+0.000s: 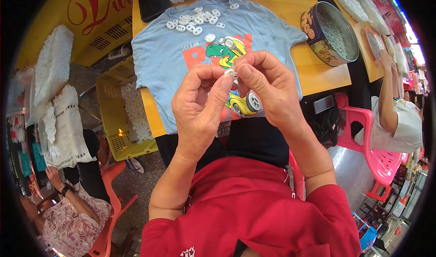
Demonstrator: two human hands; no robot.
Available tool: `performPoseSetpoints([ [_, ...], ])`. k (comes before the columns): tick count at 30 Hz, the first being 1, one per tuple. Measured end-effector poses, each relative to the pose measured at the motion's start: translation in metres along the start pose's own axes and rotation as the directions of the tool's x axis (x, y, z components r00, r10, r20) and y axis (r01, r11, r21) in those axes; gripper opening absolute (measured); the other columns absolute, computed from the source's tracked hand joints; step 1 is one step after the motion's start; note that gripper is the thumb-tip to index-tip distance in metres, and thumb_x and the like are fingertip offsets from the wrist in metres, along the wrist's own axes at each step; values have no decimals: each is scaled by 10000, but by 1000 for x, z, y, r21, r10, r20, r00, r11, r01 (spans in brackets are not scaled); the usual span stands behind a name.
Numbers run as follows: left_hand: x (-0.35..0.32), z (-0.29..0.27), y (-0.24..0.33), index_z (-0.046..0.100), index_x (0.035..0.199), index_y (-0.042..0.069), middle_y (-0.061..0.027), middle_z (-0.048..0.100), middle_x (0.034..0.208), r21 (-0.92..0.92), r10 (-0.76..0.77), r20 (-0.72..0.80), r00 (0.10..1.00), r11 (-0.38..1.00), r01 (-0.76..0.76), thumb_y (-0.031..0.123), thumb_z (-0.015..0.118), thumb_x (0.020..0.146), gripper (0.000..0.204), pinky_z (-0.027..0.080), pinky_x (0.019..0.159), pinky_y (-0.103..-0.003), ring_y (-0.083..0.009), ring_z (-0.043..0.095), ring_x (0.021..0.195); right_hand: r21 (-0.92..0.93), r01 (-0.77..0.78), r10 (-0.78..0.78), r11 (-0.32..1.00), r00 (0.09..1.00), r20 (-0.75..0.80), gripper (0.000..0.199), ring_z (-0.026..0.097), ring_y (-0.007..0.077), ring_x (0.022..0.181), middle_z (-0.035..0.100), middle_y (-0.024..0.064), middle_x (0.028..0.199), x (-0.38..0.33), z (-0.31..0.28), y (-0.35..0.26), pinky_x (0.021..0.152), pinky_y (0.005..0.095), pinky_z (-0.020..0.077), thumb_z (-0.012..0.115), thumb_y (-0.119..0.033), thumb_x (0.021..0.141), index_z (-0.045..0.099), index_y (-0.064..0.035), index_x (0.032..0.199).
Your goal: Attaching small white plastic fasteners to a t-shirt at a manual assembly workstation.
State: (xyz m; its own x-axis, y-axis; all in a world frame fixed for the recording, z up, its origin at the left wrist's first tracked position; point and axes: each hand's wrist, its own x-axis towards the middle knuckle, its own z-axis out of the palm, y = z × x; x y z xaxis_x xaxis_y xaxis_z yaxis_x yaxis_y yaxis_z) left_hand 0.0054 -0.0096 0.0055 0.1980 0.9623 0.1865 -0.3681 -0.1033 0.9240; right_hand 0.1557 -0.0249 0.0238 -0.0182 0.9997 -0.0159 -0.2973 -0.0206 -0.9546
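Observation:
Above the printed chest of a light-blue T-shirt point(159, 71), my two hands meet at the fingertips. My left hand point(200, 98) is closed, pinching a small white plastic cord lock point(230, 73) between thumb and forefinger. The thumb and forefinger of my right hand point(265, 82) close on its other side; whether they also hold a smaller part is hidden. Beyond the hands, a loose group of similar white cord locks point(198, 19) lies on the shirt. One more white piece point(210, 38) sits nearer, beside the dinosaur print.
A round tin point(313, 34) of small metal springs stands on the yellow table point(324, 78) at right. A black tray point(153, 3) lies far left. A yellow crate point(111, 121) with white pieces stands left below. People sit on both sides; a pink chair point(359, 121) is at right.

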Motion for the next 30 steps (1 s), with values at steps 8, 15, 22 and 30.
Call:
performPoseSetpoints([
  [8,-1,3,-3,569,1004,-25,-33,603,938,-24,24,-18,1000,999,-25,16,597,921,97,475,731,-204,-74,597,825,-74,95,-99,993,994,-51,160,554,91,716,597,51,954,-2,9,6,652,229,463,601,-150,951,576,0,998],
  [15,0,2,-2,561,1016,-20,-53,628,916,-102,-3,-35,999,995,-1,37,583,936,101,488,731,-216,-85,610,804,8,128,-128,992,991,-46,148,561,95,710,598,62,957,-4,11,9,647,236,484,586,-141,957,577,2,992],
  [22,-1,3,0,561,1021,-24,-65,633,932,-116,-23,-23,999,993,21,39,586,935,110,493,737,-221,-92,616,810,26,163,-160,986,983,-93,173,541,88,670,605,67,946,-3,7,11,637,241,482,585,-164,959,581,5,992],
  [30,0,4,-1,562,1014,-28,-66,637,917,-112,-26,-17,1000,993,24,32,583,934,102,492,744,-222,-88,610,810,151,56,-45,987,996,-77,196,526,78,673,603,23,880,0,9,13,621,238,461,607,-202,949,597,-13,1002],
])
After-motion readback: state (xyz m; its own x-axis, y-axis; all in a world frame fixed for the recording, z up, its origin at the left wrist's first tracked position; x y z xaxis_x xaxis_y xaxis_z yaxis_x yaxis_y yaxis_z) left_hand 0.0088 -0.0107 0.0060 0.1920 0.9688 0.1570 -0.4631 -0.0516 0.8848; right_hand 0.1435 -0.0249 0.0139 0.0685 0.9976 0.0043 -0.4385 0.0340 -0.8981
